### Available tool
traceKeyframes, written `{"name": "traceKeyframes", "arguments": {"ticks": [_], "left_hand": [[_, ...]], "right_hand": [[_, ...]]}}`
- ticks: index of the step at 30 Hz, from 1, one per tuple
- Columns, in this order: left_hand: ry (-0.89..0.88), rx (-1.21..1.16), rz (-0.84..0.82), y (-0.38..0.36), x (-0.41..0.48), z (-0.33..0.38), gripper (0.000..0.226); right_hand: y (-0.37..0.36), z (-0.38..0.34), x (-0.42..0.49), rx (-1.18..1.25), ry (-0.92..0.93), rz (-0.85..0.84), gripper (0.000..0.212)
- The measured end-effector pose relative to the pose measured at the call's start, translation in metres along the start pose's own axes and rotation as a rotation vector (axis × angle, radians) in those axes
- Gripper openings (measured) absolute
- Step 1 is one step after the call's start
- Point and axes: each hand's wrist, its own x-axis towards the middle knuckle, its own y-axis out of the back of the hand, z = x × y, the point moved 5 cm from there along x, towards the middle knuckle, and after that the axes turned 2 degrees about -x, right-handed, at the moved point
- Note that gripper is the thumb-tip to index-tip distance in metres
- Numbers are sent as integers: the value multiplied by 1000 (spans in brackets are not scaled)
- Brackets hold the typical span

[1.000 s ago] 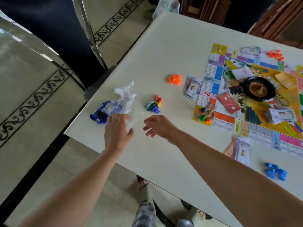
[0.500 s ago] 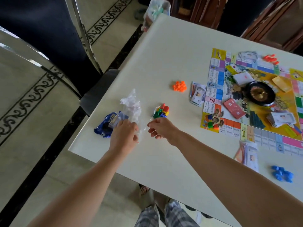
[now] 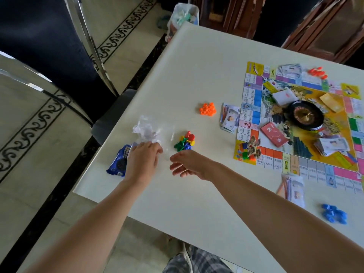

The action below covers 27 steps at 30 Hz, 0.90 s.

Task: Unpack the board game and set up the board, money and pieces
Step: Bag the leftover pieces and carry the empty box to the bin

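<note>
- Watching the feed, I am seeing the right hand [image 3: 189, 164] drawing back from the coloured pieces [image 3: 185, 141]. Half a second ago its fingertips were right beside them.
- Its grip is hanging released, fingers loosely curled, holding nothing.
- The left hand [image 3: 143, 160] is resting over the crumpled clear bag [image 3: 145, 131] and blue wrapper [image 3: 120, 160]. I cannot tell whether its grip is pinching the plastic.
- The pieces are lying heaped on the tabletop [image 3: 197, 75], between the bag and the board [image 3: 254, 99].
- I am judging them unpacked and now awaiting placement.
</note>
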Motion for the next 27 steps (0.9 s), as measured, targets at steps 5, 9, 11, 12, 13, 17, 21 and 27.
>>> {"name": "traceKeyframes", "arguments": {"ticks": [5,9,11,12,13,17,21,27], "left_hand": [[-29,-188,303,35,26,21,9],[-19,-386,371,48,47,34,5],[4,-475,389,52,53,35,5],[13,-511,376,53,56,35,6],[10,-536,350,53,58,36,9],[-4,-426,171,48,67,36,42],[134,-374,267,63,83,15,23],[166,-419,402,98,117,-13,9]], "right_hand": [[14,-30,0,179,168,-32,35],[31,-54,2,256,332,68,32],[41,-63,1,259,387,117,26],[45,-66,1,255,401,128,26],[48,-69,1,250,409,136,26],[54,-80,5,300,422,210,7],[61,-99,9,331,448,377,6],[73,-115,22,224,404,714,9]]}}
